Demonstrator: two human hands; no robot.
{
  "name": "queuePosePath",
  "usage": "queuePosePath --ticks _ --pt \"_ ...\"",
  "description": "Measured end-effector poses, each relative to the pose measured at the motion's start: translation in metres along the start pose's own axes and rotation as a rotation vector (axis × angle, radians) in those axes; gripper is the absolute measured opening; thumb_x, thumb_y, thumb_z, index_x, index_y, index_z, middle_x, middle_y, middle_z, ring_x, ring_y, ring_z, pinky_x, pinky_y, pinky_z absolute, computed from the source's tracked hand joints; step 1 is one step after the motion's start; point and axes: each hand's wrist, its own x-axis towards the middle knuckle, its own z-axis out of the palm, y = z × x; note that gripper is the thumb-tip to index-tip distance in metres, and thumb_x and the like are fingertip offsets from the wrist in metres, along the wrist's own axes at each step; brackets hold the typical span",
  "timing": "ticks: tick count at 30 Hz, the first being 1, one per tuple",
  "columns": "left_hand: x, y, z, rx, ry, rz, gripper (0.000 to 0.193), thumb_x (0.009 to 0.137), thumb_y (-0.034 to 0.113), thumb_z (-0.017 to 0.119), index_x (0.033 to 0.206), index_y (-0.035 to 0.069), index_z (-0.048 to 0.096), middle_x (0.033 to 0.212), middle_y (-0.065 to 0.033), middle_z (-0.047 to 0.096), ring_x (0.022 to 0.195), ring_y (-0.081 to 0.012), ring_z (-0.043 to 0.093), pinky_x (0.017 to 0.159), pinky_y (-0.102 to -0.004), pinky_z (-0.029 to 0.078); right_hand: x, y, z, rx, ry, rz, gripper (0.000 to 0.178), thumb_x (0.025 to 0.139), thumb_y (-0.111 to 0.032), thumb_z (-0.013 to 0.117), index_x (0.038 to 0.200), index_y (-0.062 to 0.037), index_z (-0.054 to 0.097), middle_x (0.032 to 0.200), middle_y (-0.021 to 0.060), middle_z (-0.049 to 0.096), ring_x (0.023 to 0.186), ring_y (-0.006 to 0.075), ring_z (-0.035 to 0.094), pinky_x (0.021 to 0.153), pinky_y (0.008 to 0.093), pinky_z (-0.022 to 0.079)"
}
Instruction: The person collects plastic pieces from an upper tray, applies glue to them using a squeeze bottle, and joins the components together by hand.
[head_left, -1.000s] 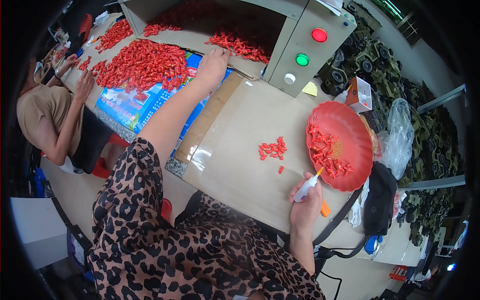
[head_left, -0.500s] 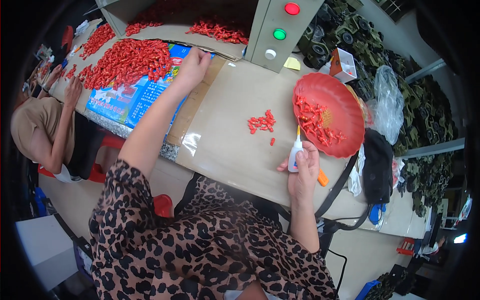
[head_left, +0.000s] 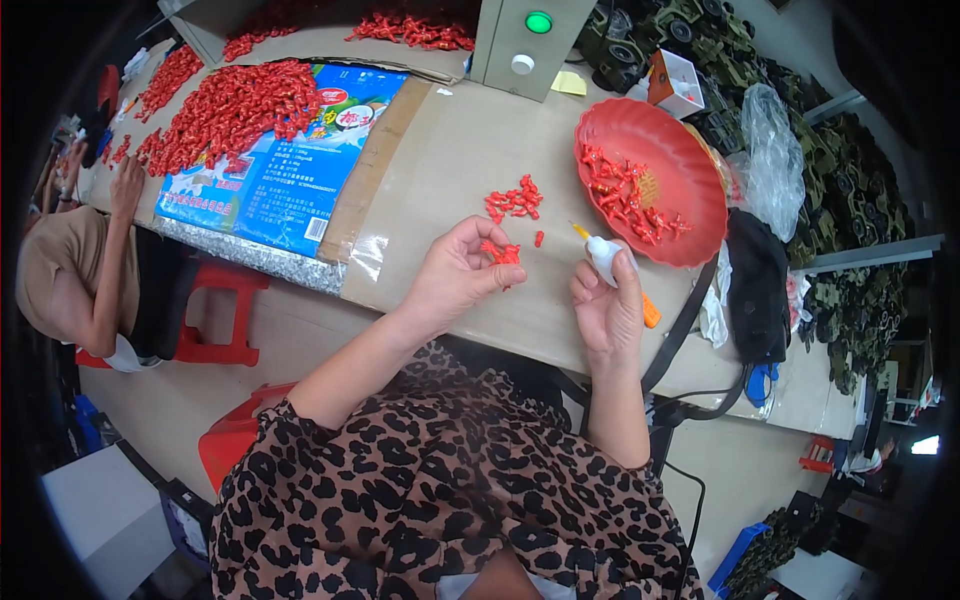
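Observation:
Between the thumb and fingers of my left hand (head_left: 455, 272) is a small red plastic figure (head_left: 503, 253), held above the near part of the table. My right hand (head_left: 612, 310) grips a white glue bottle (head_left: 603, 257), tilted so that its yellow tip points up and left toward the red piece; tip and piece are apart. Just beyond, a small heap of red pieces (head_left: 514, 199) lies on the table (head_left: 440, 160), with one loose red bit (head_left: 539, 239) beside it. To the right stands a scalloped red bowl (head_left: 700, 190) with several red pieces inside.
A big pile of red pieces (head_left: 235, 115) covers part of a flattened blue carton (head_left: 290, 190) at the left. Behind stands a grey box with buttons (head_left: 525, 60). An orange object (head_left: 651, 312) lies by my right hand. Another person (head_left: 75, 260) sits at the far left.
My left hand has come back from the blue carton toward me and now holds a red figure. The glue bottle has tipped from upright toward the left and been raised slightly.

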Motion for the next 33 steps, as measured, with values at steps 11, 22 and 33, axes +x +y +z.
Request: queuePosePath --ticks 11,22,33 --pt "0.002 -0.004 0.004 -0.025 -0.051 -0.043 0.026 0.077 0.002 0.057 0.102 -0.001 0.05 0.079 -0.004 0.053 0.061 -0.0081 0.052 0.053 -0.0187 0.045 0.002 0.012 -0.008 -0.098 -0.006 -0.132 0.013 0.08 -0.011 0.055 0.09 -0.0063 0.048 0.084 0.0055 0.05 0.063 0.0101 0.045 0.052 0.0217 0.035" --pt "0.002 -0.018 0.0 0.009 -0.009 0.146 0.02 0.081 0.001 0.051 0.1 0.0 0.043 0.086 -0.0083 0.054 0.081 -0.0139 0.056 0.07 -0.0251 0.049 -0.008 0.022 -0.001 -0.354 -0.037 -0.375 0.021 0.08 -0.012 0.056 0.093 -0.0021 0.044 0.088 0.0102 0.047 0.062 0.0151 0.051 0.053 0.0251 0.043" --pt "-0.001 -0.017 0.006 0.122 0.004 0.146 0.021 0.081 0.0 0.051 0.1 -0.001 0.042 0.088 -0.0088 0.054 0.082 -0.0131 0.056 0.071 -0.0241 0.049 -0.013 0.029 -0.002 -0.632 -0.091 -0.601 0.024 0.078 -0.011 0.059 0.092 -0.0011 0.043 0.091 0.0107 0.045 0.064 0.0119 0.05 0.055 0.0215 0.043"
